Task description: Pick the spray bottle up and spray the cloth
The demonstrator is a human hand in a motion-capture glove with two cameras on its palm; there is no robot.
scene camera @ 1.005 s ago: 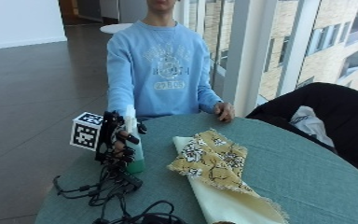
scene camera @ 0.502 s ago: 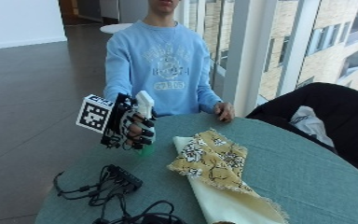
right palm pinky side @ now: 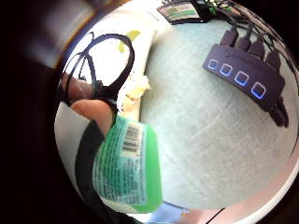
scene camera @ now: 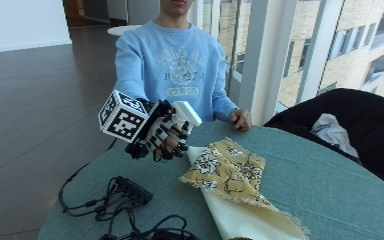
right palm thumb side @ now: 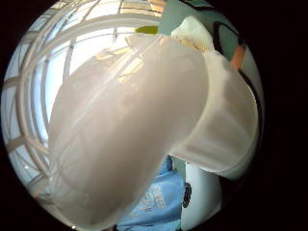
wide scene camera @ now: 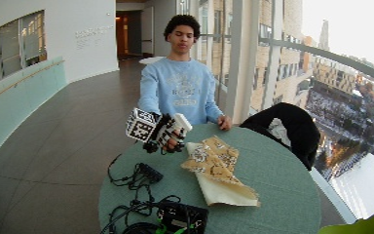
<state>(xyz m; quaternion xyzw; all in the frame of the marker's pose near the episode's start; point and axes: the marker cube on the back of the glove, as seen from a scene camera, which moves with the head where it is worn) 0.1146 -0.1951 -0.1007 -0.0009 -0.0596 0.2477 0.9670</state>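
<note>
My gloved right hand [scene camera: 164,132] grips the spray bottle [scene camera: 187,114] and holds it in the air above the table's left part, just left of the cloth. Its white head points toward the cloth. The bottle's green body [right palm pinky side: 128,168] with a barcode label shows in the little finger side view, and its white head [right palm thumb side: 130,134] fills the thumb side view. The cloth [scene camera: 228,170], yellow with a flower print over a cream layer, lies folded on the green table [scene camera: 325,190]. The bare left hand [scene camera: 240,119] rests at the table's far edge.
A black hub [scene camera: 133,189] with several cables lies on the table below the raised hand, and shows as a hub [right palm pinky side: 244,74] with blue lights in the palm view. A dark jacket on a chair [scene camera: 338,125] stands at the right.
The hand has lifted the spray bottle off the table and carried it up and toward the cloth, tilting the head that way.
</note>
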